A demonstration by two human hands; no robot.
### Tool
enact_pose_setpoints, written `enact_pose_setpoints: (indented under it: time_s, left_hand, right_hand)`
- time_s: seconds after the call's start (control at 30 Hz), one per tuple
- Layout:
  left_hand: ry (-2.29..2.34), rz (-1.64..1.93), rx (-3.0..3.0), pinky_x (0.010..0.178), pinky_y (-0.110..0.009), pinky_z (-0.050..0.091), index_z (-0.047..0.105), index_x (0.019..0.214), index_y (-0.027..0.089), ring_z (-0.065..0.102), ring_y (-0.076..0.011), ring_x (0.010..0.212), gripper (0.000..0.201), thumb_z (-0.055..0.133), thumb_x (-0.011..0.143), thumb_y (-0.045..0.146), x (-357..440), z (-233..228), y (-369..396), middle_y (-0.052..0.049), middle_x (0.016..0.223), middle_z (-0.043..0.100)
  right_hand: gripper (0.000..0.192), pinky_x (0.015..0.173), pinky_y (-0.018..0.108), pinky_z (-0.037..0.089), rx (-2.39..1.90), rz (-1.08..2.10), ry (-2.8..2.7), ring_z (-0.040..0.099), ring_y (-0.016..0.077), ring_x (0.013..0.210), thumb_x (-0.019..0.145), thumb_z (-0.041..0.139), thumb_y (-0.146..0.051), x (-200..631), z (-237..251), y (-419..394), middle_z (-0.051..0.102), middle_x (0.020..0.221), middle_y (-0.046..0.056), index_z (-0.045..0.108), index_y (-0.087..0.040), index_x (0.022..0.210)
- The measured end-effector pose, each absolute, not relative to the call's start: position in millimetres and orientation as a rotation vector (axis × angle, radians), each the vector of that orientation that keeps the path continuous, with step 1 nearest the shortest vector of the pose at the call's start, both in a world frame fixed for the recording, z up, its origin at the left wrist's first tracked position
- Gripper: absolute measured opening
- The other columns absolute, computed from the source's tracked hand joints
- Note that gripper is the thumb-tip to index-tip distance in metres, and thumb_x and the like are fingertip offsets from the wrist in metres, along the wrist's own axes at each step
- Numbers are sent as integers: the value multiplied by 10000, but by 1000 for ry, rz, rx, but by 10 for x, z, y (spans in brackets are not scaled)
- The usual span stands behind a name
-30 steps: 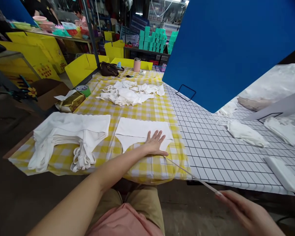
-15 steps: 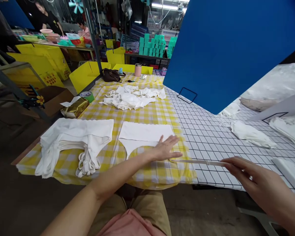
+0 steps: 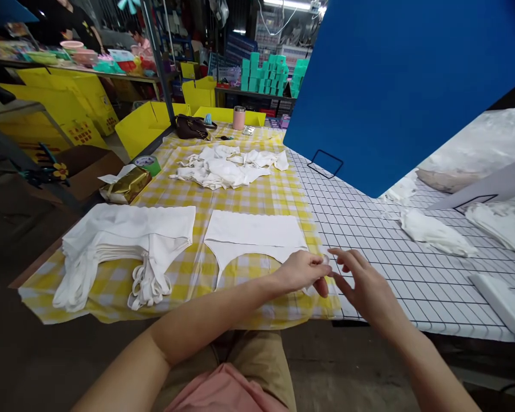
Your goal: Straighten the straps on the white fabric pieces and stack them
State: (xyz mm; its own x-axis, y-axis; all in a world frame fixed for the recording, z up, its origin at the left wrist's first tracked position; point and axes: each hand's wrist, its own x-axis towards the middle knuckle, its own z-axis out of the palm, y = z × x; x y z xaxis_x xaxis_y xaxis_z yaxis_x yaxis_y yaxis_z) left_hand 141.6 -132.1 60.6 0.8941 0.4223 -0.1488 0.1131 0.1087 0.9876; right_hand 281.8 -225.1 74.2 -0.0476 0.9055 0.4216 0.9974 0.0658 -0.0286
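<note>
Around the 4 o'clock corner of a flat white garment, the left hand is sitting with its fingers curled and the tips bunched together. A small whitish bit is showing right by those tips, but whether they're actually gripping it, I'm not managing to tell. The right hand is facing it from the 3 o'clock side, thumb and fingers standing apart, tips hovering just beside the left ones. (I'm treating that garment as the middle and straight ahead as 12, btw.)

The garment itself is lying on a yellow checked cloth, long edge facing 12, narrow ends pointing at 6. Over at 9, a thick stack of white garments is resting, with looped straps spilling out the near side. Around 11 to 12, a crumpled white pile is lying loose.

Further out, a gold pack and a green tape roll are sitting at 10, a dark bag is slumping at 11, and a pink cup is standing near 12. Toward 2, a big blue board is slanting above a grid-patterned cloth.
</note>
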Motion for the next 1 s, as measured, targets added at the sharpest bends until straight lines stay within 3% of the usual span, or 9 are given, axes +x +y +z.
enact_pose_setpoints:
  time_s: [0.13, 0.27, 0.37, 0.53, 0.63, 0.7, 0.77, 1.0]
  left_hand:
    - [418, 190, 1350, 605, -229, 412, 569, 708, 121, 565, -111, 562, 264, 467, 811, 342, 1406, 582, -1282, -4, 502, 585]
    - [330, 184, 1289, 605, -236, 414, 578, 716, 121, 569, -118, 542, 279, 497, 801, 375, 1394, 454, -1231, -1, 487, 586]
    - [325, 169, 1291, 612, -236, 412, 588, 702, 120, 569, -123, 549, 318, 514, 787, 416, 1366, 385, -1202, -2, 470, 578]
    - [354, 133, 1348, 651, -242, 429, 578, 657, 117, 569, -121, 572, 364, 430, 829, 401, 1337, 359, -1154, -10, 492, 577]
    - [515, 236, 1615, 689, -255, 450, 610, 780, 123, 590, -134, 657, 325, 392, 853, 353, 1326, 277, -1009, -32, 661, 637]
    - [727, 354, 1954, 785, -277, 444, 620, 909, 139, 588, -159, 823, 217, 448, 829, 245, 1311, 174, -854, -52, 867, 654]
    - [847, 374, 2288, 883, -311, 412, 608, 998, 143, 541, -192, 975, 230, 492, 799, 161, 1293, 52, -692, -75, 1029, 614]
    - [651, 212, 2844, 839, -316, 438, 604, 953, 133, 490, -232, 1019, 165, 526, 827, 206, 1346, -147, -411, -105, 1050, 560]
  right_hand:
    - [160, 572, 257, 382, -1759, -776, -2128, 514, 142, 587, 880, 416, -143, 2758, 564, -2218, 592, 704, 25, 564, -181, 928]
    - [154, 585, 246, 376, -1679, -817, -2147, 511, 141, 604, 871, 432, -98, 2771, 469, -2137, 598, 700, 24, 561, -177, 905]
    - [192, 598, 239, 398, -1609, -716, -2164, 535, 142, 636, 876, 416, -98, 2781, 403, -2070, 615, 741, 36, 559, -174, 979]
    - [220, 586, 221, 422, -1540, -548, -2143, 561, 137, 647, 871, 387, -82, 2778, 291, -1991, 629, 742, 40, 575, -176, 936]
    - [224, 545, 209, 422, -1624, -411, -1971, 589, 129, 649, 865, 384, -97, 2778, 236, -1957, 644, 750, 31, 587, -184, 907]
    - [214, 550, 219, 433, -1715, -282, -1798, 604, 133, 643, 857, 394, -132, 2781, 194, -1924, 659, 768, 30, 598, -191, 883]
    - [186, 580, 244, 455, -1802, -124, -1606, 612, 146, 629, 839, 424, -187, 2780, 140, -1873, 673, 774, 36, 608, -191, 861]
    - [234, 594, 302, 474, -1877, 375, -1195, 604, 173, 561, 731, 484, -319, 2734, -63, -1588, 682, 722, 63, 629, -163, 829]
